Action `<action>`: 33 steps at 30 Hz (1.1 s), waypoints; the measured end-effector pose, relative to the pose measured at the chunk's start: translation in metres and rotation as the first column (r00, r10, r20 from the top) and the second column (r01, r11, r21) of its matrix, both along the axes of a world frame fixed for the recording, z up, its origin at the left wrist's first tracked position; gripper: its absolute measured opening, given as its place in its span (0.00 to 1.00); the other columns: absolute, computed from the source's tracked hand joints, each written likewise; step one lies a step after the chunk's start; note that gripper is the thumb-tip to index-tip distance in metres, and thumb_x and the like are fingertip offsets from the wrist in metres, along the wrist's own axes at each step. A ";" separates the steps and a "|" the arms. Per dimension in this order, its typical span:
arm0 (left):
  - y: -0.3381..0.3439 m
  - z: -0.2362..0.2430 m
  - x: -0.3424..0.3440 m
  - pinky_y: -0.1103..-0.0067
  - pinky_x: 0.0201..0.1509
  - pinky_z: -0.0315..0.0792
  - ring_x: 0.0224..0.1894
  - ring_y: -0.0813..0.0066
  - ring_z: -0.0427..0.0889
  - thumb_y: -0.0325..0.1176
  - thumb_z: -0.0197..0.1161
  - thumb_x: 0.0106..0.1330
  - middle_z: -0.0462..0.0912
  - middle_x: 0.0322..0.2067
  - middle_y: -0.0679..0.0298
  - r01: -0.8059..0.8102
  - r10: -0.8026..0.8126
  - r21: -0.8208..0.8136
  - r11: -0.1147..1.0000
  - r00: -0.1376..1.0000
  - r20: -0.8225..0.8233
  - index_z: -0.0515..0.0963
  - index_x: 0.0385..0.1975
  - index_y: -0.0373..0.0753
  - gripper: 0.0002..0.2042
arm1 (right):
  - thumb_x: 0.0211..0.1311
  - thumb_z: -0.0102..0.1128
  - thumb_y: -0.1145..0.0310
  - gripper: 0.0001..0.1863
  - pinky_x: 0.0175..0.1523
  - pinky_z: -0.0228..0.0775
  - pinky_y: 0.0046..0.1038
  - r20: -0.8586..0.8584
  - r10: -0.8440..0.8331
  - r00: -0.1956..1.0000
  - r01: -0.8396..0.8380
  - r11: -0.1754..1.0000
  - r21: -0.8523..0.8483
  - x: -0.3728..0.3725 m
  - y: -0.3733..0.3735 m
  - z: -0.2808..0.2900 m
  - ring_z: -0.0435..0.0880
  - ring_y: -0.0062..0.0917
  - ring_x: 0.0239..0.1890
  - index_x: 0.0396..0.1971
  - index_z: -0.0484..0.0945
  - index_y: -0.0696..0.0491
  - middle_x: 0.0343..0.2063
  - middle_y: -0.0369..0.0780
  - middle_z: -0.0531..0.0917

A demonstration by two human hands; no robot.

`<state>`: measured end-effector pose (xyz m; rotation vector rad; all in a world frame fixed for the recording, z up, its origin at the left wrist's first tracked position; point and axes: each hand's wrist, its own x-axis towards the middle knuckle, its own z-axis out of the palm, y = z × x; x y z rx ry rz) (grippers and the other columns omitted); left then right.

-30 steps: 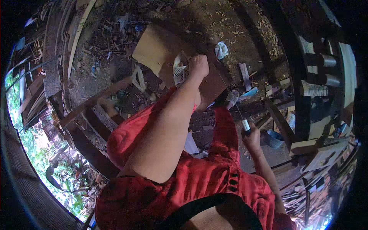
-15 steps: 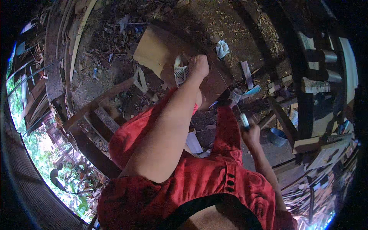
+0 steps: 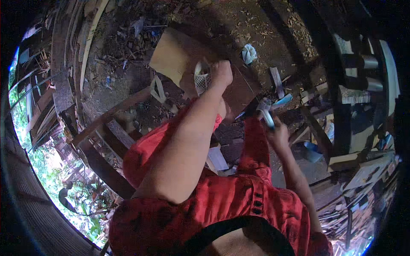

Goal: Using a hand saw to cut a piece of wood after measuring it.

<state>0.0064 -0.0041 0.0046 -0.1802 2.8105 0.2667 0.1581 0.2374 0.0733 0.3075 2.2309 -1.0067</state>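
My left hand (image 3: 222, 74) is closed in a fist over the brown board (image 3: 243, 91), beside a white perforated strap (image 3: 201, 81) that looks like part of a sandal. What the fist holds, if anything, is hidden. Lower right, my right hand (image 3: 278, 133) is wrapped round a tool with a pale, shiny shaft (image 3: 266, 116). Blur hides the tool's kind; its upper end overlaps a greyish shape near my right foot. A thin line runs slantwise across the board between the two hands. My red-clad legs (image 3: 256, 147) are spread on either side.
A tan sheet (image 3: 168, 53) lies beyond my left hand. Crumpled white plastic (image 3: 248, 54) and a wood offcut (image 3: 276, 82) rest on the chip-strewn dirt. A bluish bowl (image 3: 313, 152) stands right of my right hand. Timber beams (image 3: 113, 112) and stacked scrap wood (image 3: 337, 200) flank me.
My right hand has risen slightly and shifted a little, and the pale shaft now points up toward my right foot. My left hand stays closed in nearly the same place.
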 end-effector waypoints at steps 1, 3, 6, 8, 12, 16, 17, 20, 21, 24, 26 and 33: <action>-0.001 0.000 0.000 0.67 0.41 0.71 0.36 0.53 0.77 0.24 0.53 0.47 0.77 0.30 0.47 0.018 -0.017 -0.004 1.000 0.996 0.088 0.78 0.22 0.34 0.06 | 0.41 0.53 0.75 0.15 0.34 0.67 0.37 0.066 0.055 0.996 -0.063 0.989 0.131 0.016 0.015 0.017 0.76 0.47 0.31 0.35 0.73 0.56 0.25 0.52 0.76; -0.001 0.001 -0.001 0.67 0.41 0.71 0.36 0.53 0.77 0.24 0.52 0.48 0.77 0.30 0.47 0.033 -0.032 0.001 0.999 0.983 0.183 0.77 0.22 0.34 0.06 | 0.42 0.53 0.75 0.12 0.33 0.67 0.38 -0.076 0.066 0.995 -0.053 0.986 0.157 0.038 0.035 0.036 0.75 0.48 0.30 0.32 0.74 0.56 0.23 0.52 0.76; 0.001 0.004 -0.004 0.67 0.41 0.71 0.36 0.53 0.77 0.24 0.52 0.48 0.77 0.30 0.46 -0.006 0.000 0.039 0.999 0.989 0.146 0.77 0.22 0.34 0.06 | 0.41 0.53 0.74 0.14 0.33 0.67 0.39 -0.050 0.016 0.999 -0.011 0.995 0.098 0.041 0.045 0.036 0.75 0.48 0.31 0.34 0.74 0.55 0.24 0.52 0.76; 0.003 0.006 -0.004 0.66 0.42 0.71 0.37 0.53 0.77 0.25 0.51 0.48 0.77 0.31 0.46 -0.042 0.042 0.001 0.999 0.984 0.174 0.77 0.23 0.34 0.07 | 0.42 0.53 0.74 0.13 0.33 0.67 0.40 -0.020 0.047 0.999 -0.044 0.991 0.126 0.021 0.029 0.020 0.75 0.48 0.31 0.33 0.74 0.55 0.24 0.53 0.76; 0.003 0.006 -0.002 0.66 0.43 0.70 0.38 0.52 0.76 0.25 0.52 0.48 0.77 0.31 0.46 -0.014 0.011 0.024 1.000 0.991 0.134 0.77 0.24 0.33 0.07 | 0.43 0.52 0.73 0.12 0.33 0.67 0.41 -0.114 0.071 0.991 -0.067 0.997 0.035 -0.048 -0.032 -0.025 0.75 0.48 0.30 0.32 0.75 0.55 0.24 0.52 0.76; 0.001 0.000 0.002 0.65 0.42 0.70 0.38 0.51 0.76 0.25 0.51 0.48 0.76 0.31 0.46 -0.031 0.031 0.002 1.000 0.995 0.094 0.76 0.24 0.33 0.07 | 0.43 0.51 0.73 0.15 0.33 0.67 0.40 -0.060 0.242 0.969 -0.235 0.967 0.099 -0.050 -0.041 -0.033 0.75 0.48 0.30 0.36 0.74 0.54 0.25 0.51 0.77; 0.000 -0.002 0.001 0.64 0.42 0.70 0.38 0.51 0.76 0.24 0.51 0.48 0.76 0.31 0.46 -0.016 0.015 0.015 1.000 0.997 0.078 0.76 0.24 0.32 0.07 | 0.43 0.51 0.74 0.16 0.33 0.67 0.40 -0.028 0.134 0.991 -0.134 0.991 -0.009 -0.039 -0.031 -0.029 0.76 0.48 0.30 0.37 0.74 0.54 0.25 0.51 0.77; -0.001 -0.004 0.001 0.65 0.44 0.68 0.39 0.52 0.74 0.24 0.50 0.48 0.76 0.32 0.48 0.022 -0.025 0.017 1.000 0.987 0.156 0.74 0.27 0.33 0.07 | 0.43 0.52 0.75 0.14 0.34 0.68 0.37 0.068 0.111 0.992 -0.118 0.987 0.107 0.027 0.023 0.016 0.76 0.46 0.31 0.35 0.73 0.53 0.25 0.50 0.77; -0.001 -0.004 0.002 0.65 0.44 0.68 0.39 0.52 0.74 0.24 0.50 0.48 0.76 0.32 0.48 0.015 -0.020 0.028 0.999 0.985 0.173 0.74 0.27 0.33 0.07 | 0.43 0.52 0.75 0.14 0.35 0.67 0.37 0.023 0.067 0.997 -0.069 0.993 0.100 0.038 0.031 0.023 0.76 0.46 0.32 0.34 0.74 0.53 0.26 0.50 0.77; -0.001 0.000 -0.003 0.64 0.40 0.71 0.34 0.52 0.77 0.23 0.51 0.48 0.77 0.29 0.47 0.049 -0.051 0.025 0.999 0.993 0.104 0.76 0.23 0.32 0.06 | 0.43 0.53 0.74 0.13 0.36 0.67 0.37 0.004 0.037 0.999 -0.037 0.992 0.124 0.034 0.032 0.028 0.76 0.46 0.33 0.34 0.74 0.52 0.26 0.50 0.77; 0.000 0.002 -0.003 0.65 0.42 0.69 0.39 0.52 0.75 0.22 0.51 0.46 0.75 0.33 0.46 0.006 -0.013 0.028 1.000 0.972 0.236 0.74 0.28 0.32 0.09 | 0.43 0.54 0.72 0.12 0.35 0.67 0.38 -0.018 0.076 0.997 -0.075 0.994 0.076 0.005 0.016 0.017 0.76 0.47 0.33 0.33 0.74 0.53 0.26 0.50 0.78; 0.002 0.002 -0.003 0.66 0.43 0.69 0.40 0.52 0.74 0.22 0.51 0.47 0.75 0.34 0.46 -0.013 0.016 -0.013 1.000 0.965 0.263 0.74 0.29 0.31 0.09 | 0.45 0.54 0.71 0.16 0.36 0.67 0.38 0.053 0.172 0.984 -0.176 0.980 0.095 -0.040 -0.034 -0.047 0.74 0.50 0.33 0.38 0.72 0.57 0.26 0.53 0.77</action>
